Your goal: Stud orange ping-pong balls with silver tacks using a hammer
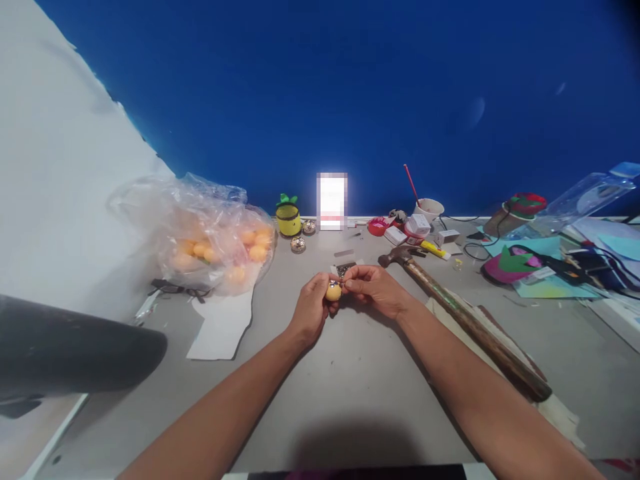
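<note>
My left hand (311,305) is closed around a small yellow-orange ball (333,293), which has shiny silvery pieces on its upper side. Against the top right of that ball, the thumb and fingertips of my right hand (374,288) are pinched together; whatever they hold is too small to make out. Just behind the fingers lies a little heap of dark, glinting pieces (345,269), partly covered by my right hand. Farther back on the grey table (330,400) are two balls covered in shiny pieces, a nearer ball (298,245) and a farther ball (309,227).
A clear plastic bag (215,227) of orange balls lies at left, near a white sheet (223,327). A yellow pineapple-shaped pot (289,220) and a pixelated bright rectangle (332,200) stand by the wall. A hammer (465,313), yellow tube (435,249) and paper cup (429,209) are right.
</note>
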### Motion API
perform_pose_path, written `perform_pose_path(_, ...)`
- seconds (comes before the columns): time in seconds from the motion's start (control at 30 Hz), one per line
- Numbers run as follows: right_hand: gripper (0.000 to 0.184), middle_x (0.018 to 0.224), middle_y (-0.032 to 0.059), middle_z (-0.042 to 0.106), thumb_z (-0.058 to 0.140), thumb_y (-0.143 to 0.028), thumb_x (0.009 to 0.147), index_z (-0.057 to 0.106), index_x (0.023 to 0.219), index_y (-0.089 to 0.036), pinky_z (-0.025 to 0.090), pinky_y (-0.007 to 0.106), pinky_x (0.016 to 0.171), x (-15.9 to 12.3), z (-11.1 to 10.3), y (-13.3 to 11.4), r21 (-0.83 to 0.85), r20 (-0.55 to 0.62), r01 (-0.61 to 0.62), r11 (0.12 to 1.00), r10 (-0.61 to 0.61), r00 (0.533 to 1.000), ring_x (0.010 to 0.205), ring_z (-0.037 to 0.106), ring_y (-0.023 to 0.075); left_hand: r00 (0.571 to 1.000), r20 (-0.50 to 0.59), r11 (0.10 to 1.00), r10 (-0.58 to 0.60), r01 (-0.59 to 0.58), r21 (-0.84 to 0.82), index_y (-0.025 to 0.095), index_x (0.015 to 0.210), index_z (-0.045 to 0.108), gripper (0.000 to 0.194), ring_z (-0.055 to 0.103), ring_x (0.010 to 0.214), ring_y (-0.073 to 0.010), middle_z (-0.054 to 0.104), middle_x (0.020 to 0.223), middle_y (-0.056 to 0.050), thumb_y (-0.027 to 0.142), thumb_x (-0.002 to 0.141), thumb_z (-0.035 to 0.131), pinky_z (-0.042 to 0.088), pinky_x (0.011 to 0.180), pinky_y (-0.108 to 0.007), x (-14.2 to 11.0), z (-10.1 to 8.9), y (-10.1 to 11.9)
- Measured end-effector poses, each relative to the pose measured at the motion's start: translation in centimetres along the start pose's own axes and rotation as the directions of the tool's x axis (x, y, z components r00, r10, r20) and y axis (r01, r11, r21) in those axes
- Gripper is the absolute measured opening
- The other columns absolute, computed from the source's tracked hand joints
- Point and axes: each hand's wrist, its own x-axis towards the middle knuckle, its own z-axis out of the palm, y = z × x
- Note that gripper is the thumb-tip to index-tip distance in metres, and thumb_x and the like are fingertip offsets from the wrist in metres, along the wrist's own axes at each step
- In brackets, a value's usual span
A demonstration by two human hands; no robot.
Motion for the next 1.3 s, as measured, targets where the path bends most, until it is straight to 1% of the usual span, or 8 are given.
perform_pose_path(0.13,0.036,0.072,0.0024,0.070,0.097,-0.042,0.062,0.075,0.077,-0.017,0.027,0.022,0.047,-0.1,0.1,-0.1,-0.021,0.015,0.006,1.000,-0.005,1.000,0.053,0.045,0.0074,1.000,-0.019,0.998,-0.002,0.003,0.062,0.016,0.088,0.064,0.046,0.047,0.048,-0.0088,0.059,0.066,0.001,0.062,0.085,0.069,0.036,0.043,-0.021,-0.2,0.1,0.2)
perform_pose_path(0.33,0.033,0.071,0.0023,0.069,0.095,-0.041,0.064,0.076,0.076,-0.018,0.028,0.023,0.048,-0.2,0.2,-0.3,-0.050,0.030,0.023,0.999,-0.022,0.999,0.054,0.045,0.0079,0.999,-0.006,0.993,0.037,-0.036,0.109,0.017,0.090,0.067,0.044,0.049,0.050,-0.0098,0.060,0.068,0.000,0.060,0.089,0.065,0.037,0.045,-0.022,-0.3,0.0,0.0)
perform_pose_path(0.43,0.032,0.071,0.0029,0.070,0.094,-0.041,0.065,0.076,0.077,-0.017,0.028,0.023,0.049,-0.3,0.1,-0.3,-0.078,0.035,0.034,0.996,-0.031,0.999,0.054,0.045,0.0082,0.998,0.007,0.988,0.056,-0.057,0.141,0.016,0.090,0.068,0.046,0.049,0.051,-0.0101,0.059,0.068,-0.001,0.063,0.090,0.063,0.038,0.047,-0.023,-0.3,-0.1,-0.1)
perform_pose_path(0.6,0.030,0.071,0.0034,0.070,0.092,-0.039,0.067,0.077,0.078,-0.016,0.027,0.024,0.050,-0.3,0.1,-0.3,-0.123,0.033,0.047,0.991,-0.043,0.999,0.055,0.045,0.0085,0.997,0.012,0.961,0.079,-0.079,0.266,0.016,0.092,0.066,0.054,0.047,0.053,-0.0104,0.058,0.067,-0.001,0.069,0.092,0.055,0.038,0.050,-0.023,-0.6,0.0,0.3)
perform_pose_path(0.7,0.029,0.070,0.0031,0.070,0.092,-0.038,0.067,0.077,0.078,-0.016,0.027,0.024,0.050,-0.3,0.1,-0.3,-0.137,0.041,0.050,0.989,-0.045,0.998,0.055,0.045,0.0084,0.997,0.023,0.937,0.068,-0.072,0.341,0.016,0.094,0.064,0.058,0.046,0.053,-0.0108,0.055,0.064,0.001,0.072,0.093,0.049,0.038,0.051,-0.023,-0.9,0.2,0.8)
perform_pose_path(0.87,0.029,0.069,0.0026,0.069,0.091,-0.039,0.067,0.077,0.077,-0.016,0.026,0.025,0.050,-0.3,0.1,-0.4,-0.156,0.048,0.051,0.986,-0.044,0.998,0.054,0.044,0.0081,0.996,0.043,0.887,0.073,-0.084,0.454,0.017,0.096,0.061,0.060,0.046,0.054,-0.0119,0.053,0.063,0.002,0.074,0.095,0.040,0.040,0.053,-0.025,-1.2,0.5,1.3)
perform_pose_path(1.13,0.033,0.063,0.0010,0.064,0.093,-0.042,0.063,0.077,0.075,-0.015,0.029,0.026,0.052,-0.3,0.0,-0.5,-0.207,0.035,0.018,0.978,-0.011,0.999,0.054,0.046,0.0086,0.993,0.075,0.863,0.093,-0.118,0.491,0.017,0.092,0.059,0.059,0.044,0.054,-0.0122,0.052,0.063,0.002,0.072,0.098,0.036,0.039,0.053,-0.026,-1.2,0.4,1.2)
perform_pose_path(1.3,0.035,0.065,0.0019,0.066,0.094,-0.042,0.062,0.078,0.075,-0.014,0.029,0.026,0.052,-0.2,-0.1,-0.7,-0.209,0.056,0.004,0.978,0.008,0.998,0.055,0.045,0.0082,0.992,0.077,0.852,0.099,-0.125,0.508,0.018,0.091,0.059,0.058,0.045,0.055,-0.0127,0.052,0.063,0.002,0.070,0.099,0.035,0.041,0.054,-0.026,-1.3,0.5,1.3)
